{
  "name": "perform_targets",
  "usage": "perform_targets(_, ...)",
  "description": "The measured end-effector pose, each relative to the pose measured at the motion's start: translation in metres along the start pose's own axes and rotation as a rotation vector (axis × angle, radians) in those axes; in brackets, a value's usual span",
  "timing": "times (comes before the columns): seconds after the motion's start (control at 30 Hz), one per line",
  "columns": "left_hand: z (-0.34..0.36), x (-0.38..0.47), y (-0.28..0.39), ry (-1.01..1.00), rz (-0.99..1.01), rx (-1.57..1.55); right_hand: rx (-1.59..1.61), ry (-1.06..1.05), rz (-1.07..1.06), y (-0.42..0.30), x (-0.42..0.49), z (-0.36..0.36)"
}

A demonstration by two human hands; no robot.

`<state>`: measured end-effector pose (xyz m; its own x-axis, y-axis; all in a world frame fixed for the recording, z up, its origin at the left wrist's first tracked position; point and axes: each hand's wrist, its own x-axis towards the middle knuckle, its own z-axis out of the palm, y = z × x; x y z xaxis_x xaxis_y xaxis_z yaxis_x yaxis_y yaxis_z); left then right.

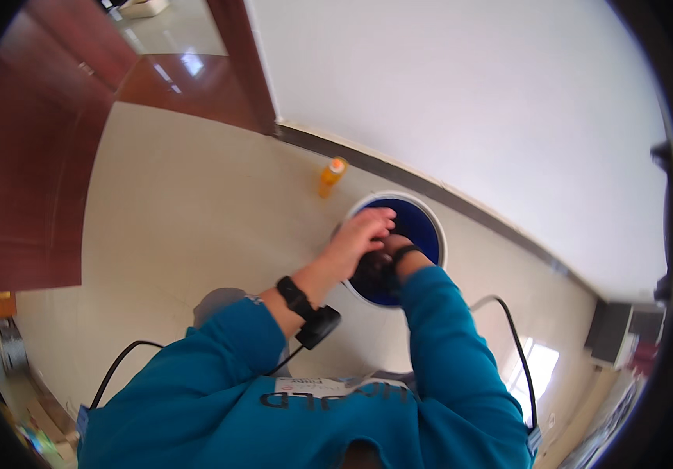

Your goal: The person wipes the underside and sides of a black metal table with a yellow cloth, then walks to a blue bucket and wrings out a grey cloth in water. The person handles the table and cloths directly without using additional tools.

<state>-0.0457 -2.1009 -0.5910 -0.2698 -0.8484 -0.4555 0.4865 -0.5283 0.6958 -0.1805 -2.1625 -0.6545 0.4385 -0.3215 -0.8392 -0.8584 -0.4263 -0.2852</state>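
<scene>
Below me a round bucket [443,246] with a white rim and a blue inside stands on the floor. Dark contents [374,275] fill its lower part, too blurred to name. My left hand [365,231] is over the bucket's left side, fingers bent and somewhat apart, with nothing seen in them. Inside the bucket is my right hand [396,243], reaching down beside the left one. Its fingers are hidden, so whatever it touches cannot be made out. Each wrist wears a black band; a black device hangs at the left one.
A bottle of orange liquid [331,176] stands on the floor beyond the bucket, near the white wall [465,88] and its dark skirting. To the left is a reddish-brown door [37,164]. Black cables [521,346] loop beside both of my sleeves.
</scene>
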Motion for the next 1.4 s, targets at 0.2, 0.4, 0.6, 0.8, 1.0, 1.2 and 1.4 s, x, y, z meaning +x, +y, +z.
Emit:
perform_targets(0.2, -0.003, 0.016, -0.032, -0.032, -0.106, 0.000, 0.544, 0.218, -0.190, 0.007, -0.077, -0.023)
perform_targets(0.4, -0.002, 0.039, -0.073, 0.253, -0.252, -0.034, 1.078, 0.556, -0.313, -0.029, -0.172, -0.034)
perform_targets(0.6, -0.005, 0.041, -0.073, 0.057, -0.365, -0.581, 1.485, 0.859, -0.178, -0.059, -0.169, -0.009)
perform_targets(0.8, -0.006, 0.047, -0.082, 0.143, -0.250, -0.547, 1.438, 1.076, -0.271, -0.065, -0.062, 0.065)
perform_targets(1.0, 0.014, 0.037, -0.093, 0.203, -0.330, -0.285, 1.630, 0.990, 0.099, -0.007, -0.016, 0.038)
perform_targets(1.2, 0.008, 0.039, -0.068, 0.206, -0.375, -0.428, 1.554, 0.991, -0.333, -0.047, -0.056, 0.057)
perform_targets(1.4, 0.020, 0.037, -0.082, 0.211, -0.388, -0.251, 1.255, 1.162, 0.134, -0.017, -0.024, 0.041)
